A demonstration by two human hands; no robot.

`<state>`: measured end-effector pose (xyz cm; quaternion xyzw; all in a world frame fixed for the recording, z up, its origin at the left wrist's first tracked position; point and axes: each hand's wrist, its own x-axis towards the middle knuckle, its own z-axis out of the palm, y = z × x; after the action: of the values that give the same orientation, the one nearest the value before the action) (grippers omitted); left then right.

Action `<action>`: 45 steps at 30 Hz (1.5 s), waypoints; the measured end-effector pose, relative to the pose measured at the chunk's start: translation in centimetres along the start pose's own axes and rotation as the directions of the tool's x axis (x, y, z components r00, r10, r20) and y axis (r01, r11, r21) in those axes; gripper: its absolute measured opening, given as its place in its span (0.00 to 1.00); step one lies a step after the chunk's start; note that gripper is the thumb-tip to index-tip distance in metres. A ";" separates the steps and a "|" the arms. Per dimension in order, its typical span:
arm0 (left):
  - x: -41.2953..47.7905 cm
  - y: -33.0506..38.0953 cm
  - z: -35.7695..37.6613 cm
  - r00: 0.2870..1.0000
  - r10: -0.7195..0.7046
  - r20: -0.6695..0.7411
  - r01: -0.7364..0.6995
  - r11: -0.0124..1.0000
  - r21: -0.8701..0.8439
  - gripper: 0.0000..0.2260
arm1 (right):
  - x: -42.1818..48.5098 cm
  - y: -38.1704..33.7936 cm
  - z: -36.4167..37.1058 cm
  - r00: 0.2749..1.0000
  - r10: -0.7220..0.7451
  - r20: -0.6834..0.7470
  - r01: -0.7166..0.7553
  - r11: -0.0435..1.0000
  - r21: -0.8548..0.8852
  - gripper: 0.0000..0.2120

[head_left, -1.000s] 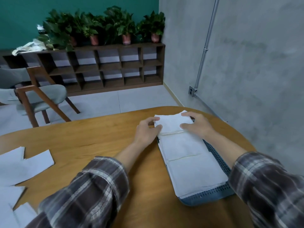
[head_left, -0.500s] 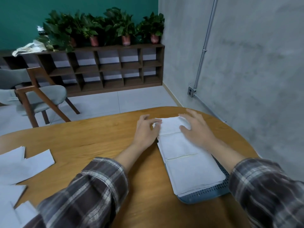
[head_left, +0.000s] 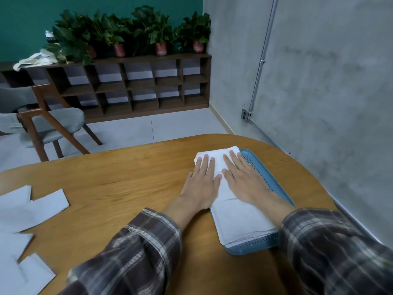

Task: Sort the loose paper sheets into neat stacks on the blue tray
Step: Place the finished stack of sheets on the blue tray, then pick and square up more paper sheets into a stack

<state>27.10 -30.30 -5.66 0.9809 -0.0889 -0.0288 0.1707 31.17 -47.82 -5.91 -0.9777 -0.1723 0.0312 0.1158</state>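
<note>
A blue perforated tray (head_left: 266,174) lies on the wooden table's right side, covered lengthwise by white paper stacks. The far stack (head_left: 215,157) sits under my fingertips; the near stack (head_left: 240,222) lies uncovered. My left hand (head_left: 202,184) lies flat with straight fingers on the far stack's left part. My right hand (head_left: 242,179) presses flat beside it on the same paper. Loose white sheets (head_left: 32,207) lie scattered at the table's left edge.
The round wooden table (head_left: 119,188) stands close to a grey concrete wall on the right. A grey chair (head_left: 49,122) stands beyond the table on the left, and a dark shelf (head_left: 131,86) with potted plants lines the back wall.
Both hands went from gripping the far stack's edges to lying flat on top of it. The far sheets now lie flatter on the tray.
</note>
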 end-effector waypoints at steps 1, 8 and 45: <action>0.1 -0.2 0.3 1.000 0.000 -0.016 0.000 1.000 0.004 0.35 | 0.1 0.2 0.4 1.000 -0.010 -0.010 0.010 1.000 -0.017 0.49; -0.1 0.1 0.6 0.999 0.014 -0.049 -0.016 0.999 -0.042 0.29 | -0.7 -0.2 0.2 0.998 0.008 -0.069 -0.003 0.997 0.081 0.29; -24.9 -11.7 -17.3 0.947 -0.179 -0.266 0.220 0.966 0.134 0.33 | -11.0 -25.4 -5.6 0.991 -0.128 -0.045 0.132 0.987 0.092 0.31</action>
<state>6.06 -9.12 7.29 0.9911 0.0314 0.0858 0.0968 13.00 -29.63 5.77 -0.9582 -0.2319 0.0125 0.1672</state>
